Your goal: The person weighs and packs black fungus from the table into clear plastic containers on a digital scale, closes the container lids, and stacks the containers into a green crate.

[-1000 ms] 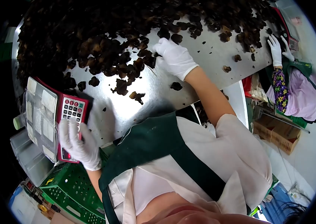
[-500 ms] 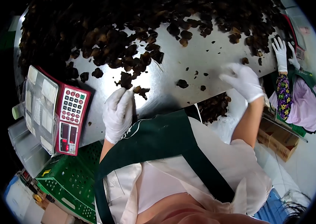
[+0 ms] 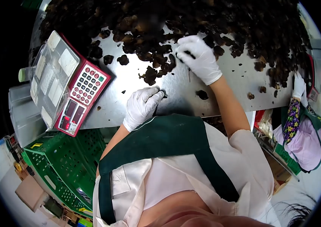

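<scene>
My left hand [image 3: 142, 106], in a white glove, is closed in a pinch low over the metal table [image 3: 120, 82]. A small dark piece [image 3: 164, 94] shows at its fingertips. My right hand [image 3: 199, 58], also gloved in white, has its fingers curled at the front edge of the dark mushroom-like pieces [image 3: 145, 49]; something dark shows between thumb and fingers, too unclear to name. A small cluster [image 3: 150, 75] lies between the hands, nearer the left. Right of my left hand, a single dark piece [image 3: 202, 94] lies on the metal.
A red and white scale [image 3: 86, 85] with a keypad stands at the left, beside clear plastic containers [image 3: 20, 113]. Green crates [image 3: 60, 162] are below it. At the right, a co-worker's gloved hand [image 3: 298, 85] is at the table edge, with a flowered sleeve [image 3: 292, 121].
My left hand has gone from the scale to the table and closed on a small piece. My right hand swung right toward the near edge, then came back to the pile. The view has shifted.
</scene>
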Demonstrator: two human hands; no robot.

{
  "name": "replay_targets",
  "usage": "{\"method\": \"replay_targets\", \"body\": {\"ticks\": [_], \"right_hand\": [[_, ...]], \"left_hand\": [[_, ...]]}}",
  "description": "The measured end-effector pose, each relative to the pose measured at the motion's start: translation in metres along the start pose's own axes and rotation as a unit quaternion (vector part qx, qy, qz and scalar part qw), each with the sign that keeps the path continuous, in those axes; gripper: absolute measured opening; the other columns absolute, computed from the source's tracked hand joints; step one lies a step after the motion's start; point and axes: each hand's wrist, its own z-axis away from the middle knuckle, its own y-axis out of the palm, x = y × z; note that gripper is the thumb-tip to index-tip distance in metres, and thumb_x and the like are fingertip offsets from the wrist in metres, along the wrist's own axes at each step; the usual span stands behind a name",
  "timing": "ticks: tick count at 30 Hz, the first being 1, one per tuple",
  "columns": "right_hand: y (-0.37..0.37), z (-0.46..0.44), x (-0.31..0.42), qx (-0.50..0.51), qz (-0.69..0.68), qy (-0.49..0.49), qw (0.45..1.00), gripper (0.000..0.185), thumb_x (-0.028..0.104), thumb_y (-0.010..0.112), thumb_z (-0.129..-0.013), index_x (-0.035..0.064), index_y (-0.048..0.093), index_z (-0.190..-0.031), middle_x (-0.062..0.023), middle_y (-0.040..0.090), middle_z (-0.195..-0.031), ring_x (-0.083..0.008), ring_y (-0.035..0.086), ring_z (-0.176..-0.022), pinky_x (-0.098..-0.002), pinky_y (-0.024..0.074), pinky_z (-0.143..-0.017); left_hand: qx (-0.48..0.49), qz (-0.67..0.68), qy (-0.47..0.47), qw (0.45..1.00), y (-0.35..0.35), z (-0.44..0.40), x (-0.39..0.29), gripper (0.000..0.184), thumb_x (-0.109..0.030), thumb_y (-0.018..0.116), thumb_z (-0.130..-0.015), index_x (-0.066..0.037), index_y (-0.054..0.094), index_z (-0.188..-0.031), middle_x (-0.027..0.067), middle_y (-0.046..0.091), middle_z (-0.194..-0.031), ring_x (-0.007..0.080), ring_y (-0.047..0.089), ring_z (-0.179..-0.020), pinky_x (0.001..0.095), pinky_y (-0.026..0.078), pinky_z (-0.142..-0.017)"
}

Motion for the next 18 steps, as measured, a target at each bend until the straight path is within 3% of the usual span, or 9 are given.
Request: {"method": "replay_targets", "body": {"ticks": [3,5,8,9,11,12,15,16,18], "right_hand": [[-0.004,-0.032,0.013,0.017,0.050,-0.032,0.998,0.027,0.014,0.080,-0.081,0.0071,0.075,-0.106,-0.0108,0.068,-0.120,-0.0260,0.064,-0.113,-0.0367,0.0514,-0.099],[0.005,-0.041,0.030,0.113,0.145,-0.059,0.981,0.068,0.043,0.081,-0.079,0.0216,0.061,-0.140,-0.0120,0.052,-0.149,-0.0349,0.045,-0.137,-0.0499,0.0399,-0.113],[0.028,-0.031,0.012,0.176,0.242,-0.135,0.945,0.079,0.054,0.080,-0.076,0.0274,0.056,-0.146,-0.0094,0.043,-0.157,-0.0350,0.038,-0.146,-0.0656,0.0298,-0.115],[0.024,-0.031,0.012,0.129,0.232,-0.152,0.952,0.065,0.045,0.083,-0.078,0.0217,0.065,-0.136,-0.0118,0.056,-0.146,-0.0351,0.052,-0.133,-0.0495,0.0401,-0.113],[0.020,-0.029,-0.001,0.112,0.195,-0.069,0.972,0.045,0.032,0.084,-0.080,0.0183,0.073,-0.122,-0.0089,0.064,-0.130,-0.0296,0.060,-0.120,-0.0401,0.0508,-0.100],[0.019,-0.029,-0.005,0.071,0.178,-0.075,0.978,0.030,0.022,0.084,-0.080,0.0142,0.077,-0.107,-0.0062,0.068,-0.112,-0.0239,0.066,-0.104,-0.0320,0.0565,-0.085],[0.013,-0.042,-0.016,0.033,0.134,-0.096,0.986,0.025,0.020,0.083,-0.081,0.0125,0.077,-0.104,-0.0061,0.068,-0.103,-0.0228,0.068,-0.095,-0.0307,0.0572,-0.081],[0.012,-0.052,-0.018,-0.014,0.091,-0.115,0.989,0.014,0.022,0.078,-0.084,0.0164,0.076,-0.097,-0.0023,0.067,-0.097,-0.0211,0.066,-0.093,-0.0323,0.0566,-0.079],[0.008,-0.080,-0.020,-0.055,0.135,-0.127,0.981,0.016,0.025,0.078,-0.086,0.0179,0.074,-0.100,-0.0007,0.067,-0.100,-0.0209,0.066,-0.096,-0.0325,0.0567,-0.082]], "left_hand": [[-0.054,0.014,-0.003,0.998,0.007,0.000,0.005,0.034,-0.008,0.078,-0.074,-0.015,0.070,-0.106,0.0040,0.068,-0.106,0.0244,0.068,-0.095,0.0354,0.053,-0.077],[-0.045,0.029,0.010,0.999,0.010,0.000,0.010,0.030,-0.006,0.079,-0.074,-0.013,0.070,-0.102,0.0046,0.068,-0.105,0.0261,0.068,-0.093,0.0366,0.053,-0.076],[-0.036,0.038,0.002,0.999,0.003,-0.003,0.008,0.028,-0.006,0.078,-0.076,-0.013,0.069,-0.101,0.0054,0.067,-0.103,0.0275,0.067,-0.092,0.0383,0.053,-0.076],[-0.039,0.039,0.009,0.998,0.002,-0.003,0.009,0.028,-0.006,0.078,-0.076,-0.013,0.069,-0.101,0.0054,0.067,-0.103,0.0275,0.067,-0.092,0.0383,0.053,-0.076],[-0.039,0.031,-0.007,0.999,0.005,-0.002,0.010,0.029,-0.005,0.078,-0.075,-0.012,0.069,-0.101,0.0065,0.067,-0.104,0.0290,0.067,-0.093,0.0399,0.054,-0.076],[-0.047,0.033,-0.015,0.998,0.006,-0.001,0.009,0.029,-0.002,0.077,-0.074,-0.010,0.068,-0.100,0.0076,0.066,-0.106,0.0296,0.067,-0.094,0.0404,0.054,-0.077],[-0.030,0.046,-0.001,0.998,0.002,-0.005,0.009,0.029,-0.001,0.076,-0.074,-0.009,0.068,-0.100,0.0081,0.065,-0.107,0.0296,0.067,-0.095,0.0402,0.054,-0.078],[-0.033,0.045,0.000,0.998,0.002,-0.006,0.009,0.029,-0.001,0.076,-0.074,-0.009,0.068,-0.100,0.0081,0.065,-0.107,0.0296,0.067,-0.095,0.0402,0.054,-0.078],[-0.036,0.036,0.004,0.999,0.003,-0.005,0.010,0.027,-0.001,0.076,-0.075,-0.008,0.068,-0.100,0.0089,0.065,-0.106,0.0297,0.067,-0.095,0.0402,0.054,-0.078]]}}
